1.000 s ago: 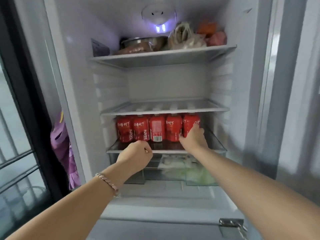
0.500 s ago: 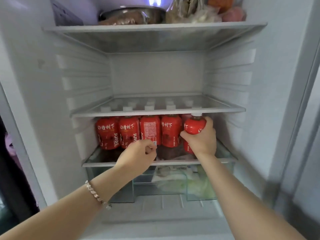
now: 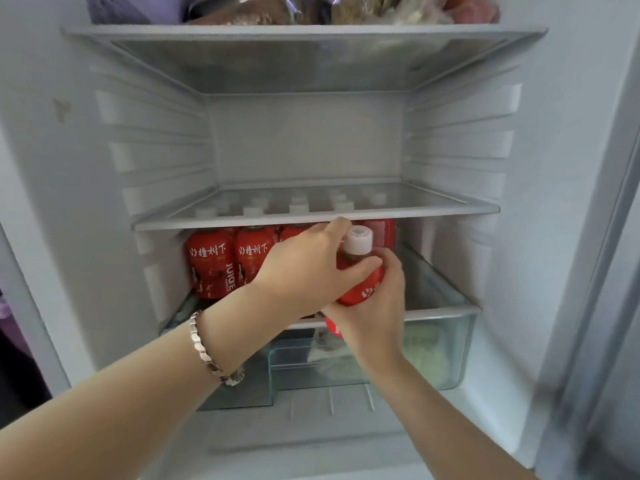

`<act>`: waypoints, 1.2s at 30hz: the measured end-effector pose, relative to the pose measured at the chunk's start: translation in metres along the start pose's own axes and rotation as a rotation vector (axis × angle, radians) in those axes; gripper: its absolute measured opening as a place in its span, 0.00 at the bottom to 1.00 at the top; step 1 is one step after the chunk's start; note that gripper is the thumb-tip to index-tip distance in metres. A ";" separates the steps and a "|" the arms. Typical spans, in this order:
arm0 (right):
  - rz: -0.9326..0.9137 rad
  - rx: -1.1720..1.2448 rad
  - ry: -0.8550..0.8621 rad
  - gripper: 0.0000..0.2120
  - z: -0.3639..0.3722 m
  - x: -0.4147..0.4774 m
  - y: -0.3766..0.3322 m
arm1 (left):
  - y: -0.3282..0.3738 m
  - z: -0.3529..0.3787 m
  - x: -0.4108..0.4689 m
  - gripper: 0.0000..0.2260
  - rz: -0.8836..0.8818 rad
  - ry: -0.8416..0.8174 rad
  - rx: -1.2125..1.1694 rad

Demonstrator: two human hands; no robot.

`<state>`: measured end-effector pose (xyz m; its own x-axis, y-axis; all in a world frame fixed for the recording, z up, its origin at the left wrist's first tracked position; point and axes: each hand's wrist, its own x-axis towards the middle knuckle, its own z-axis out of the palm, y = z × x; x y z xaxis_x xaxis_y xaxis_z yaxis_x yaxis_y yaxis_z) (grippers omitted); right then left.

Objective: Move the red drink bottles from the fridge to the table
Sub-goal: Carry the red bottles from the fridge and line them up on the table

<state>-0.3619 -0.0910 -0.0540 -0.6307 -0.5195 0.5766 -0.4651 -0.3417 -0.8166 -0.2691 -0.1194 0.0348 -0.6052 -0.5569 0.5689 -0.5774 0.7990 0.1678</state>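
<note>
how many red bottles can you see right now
5: held bottle gripped by left hand and right hand; leftmost bottle and second bottle standing at the left; third bottle peeking above the left hand; back bottle behind the held one's cap. Hands may hide more.

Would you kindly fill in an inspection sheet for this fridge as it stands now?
Surface: lower glass shelf carries the bottles; their caps show through the middle shelf above.
Job's things: held red bottle, tilted, at the shelf's front; row of red bottles upright behind.
Clutter: metal bowl and bagged food on the top shelf; greens in the crisper drawer.
Grippers: left hand and right hand both grip the held red bottle; bracelet on the left wrist.
Cables: nothing seen.
Surroundings: white fridge walls; table not in view.
</note>
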 end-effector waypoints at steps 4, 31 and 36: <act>-0.019 0.008 -0.347 0.39 0.020 -0.008 -0.012 | -0.018 -0.005 0.000 0.09 -0.021 0.090 0.171; -0.043 -0.090 0.238 0.28 -0.009 0.045 0.008 | -0.030 -0.006 -0.008 0.19 -0.125 0.178 0.263; -0.337 -0.203 0.041 0.27 -0.003 0.022 0.001 | -0.035 -0.005 -0.006 0.17 -0.079 0.167 0.284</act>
<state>-0.3787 -0.1005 -0.0421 -0.4440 -0.3720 0.8151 -0.7611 -0.3235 -0.5622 -0.2427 -0.1432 0.0296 -0.4679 -0.5510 0.6910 -0.7627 0.6468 -0.0006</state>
